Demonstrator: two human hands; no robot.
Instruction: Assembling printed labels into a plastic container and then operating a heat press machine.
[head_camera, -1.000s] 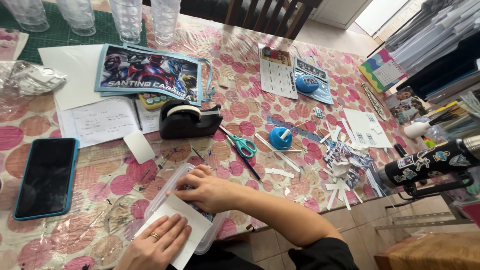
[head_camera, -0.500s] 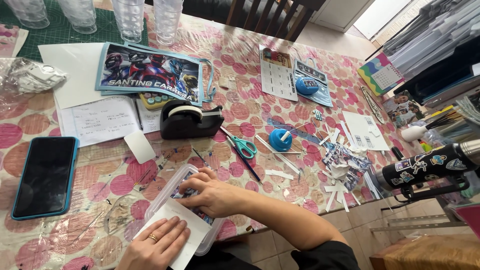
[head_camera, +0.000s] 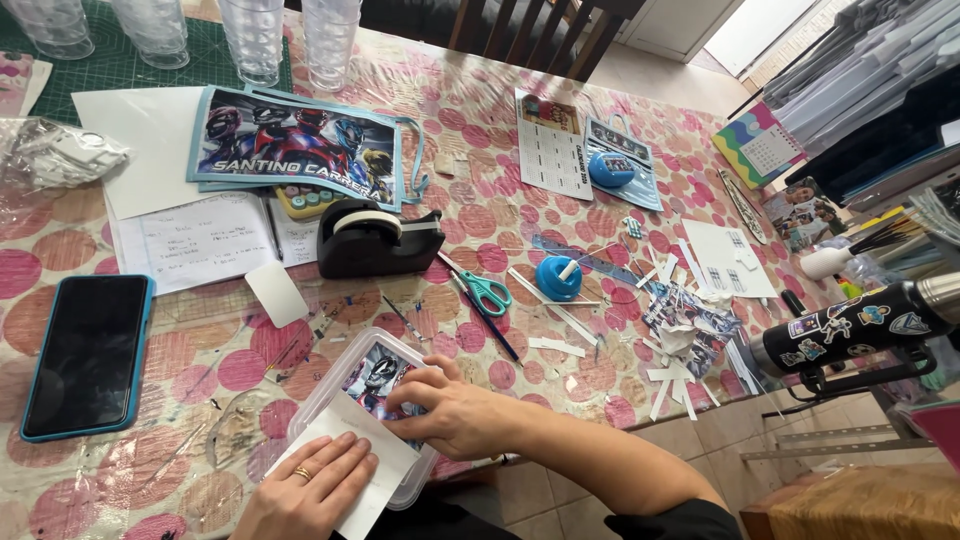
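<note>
A clear plastic lid or shallow box (head_camera: 322, 392) lies at the table's near edge with a printed picture (head_camera: 372, 374) and a white paper sheet (head_camera: 352, 440) on it. My left hand (head_camera: 310, 488), wearing a ring, lies flat on the white sheet and pins it down. My right hand (head_camera: 447, 412) reaches in from the right, its fingertips pressing on the picture where it meets the sheet. Neither hand holds a tool.
A black tape dispenser (head_camera: 375, 238), teal scissors (head_camera: 482, 290), a blue round glue pot (head_camera: 558, 277), paper scraps (head_camera: 680, 330) and a phone (head_camera: 85, 355) lie on the dotted tablecloth (head_camera: 480, 130). Printed sheets (head_camera: 295, 145), clear cups (head_camera: 252, 35) and a stickered bottle (head_camera: 850, 328) stand around.
My right hand has shifted slightly forward over the picture, and the view has tilted a little. My left hand stays flat on the white sheet.
</note>
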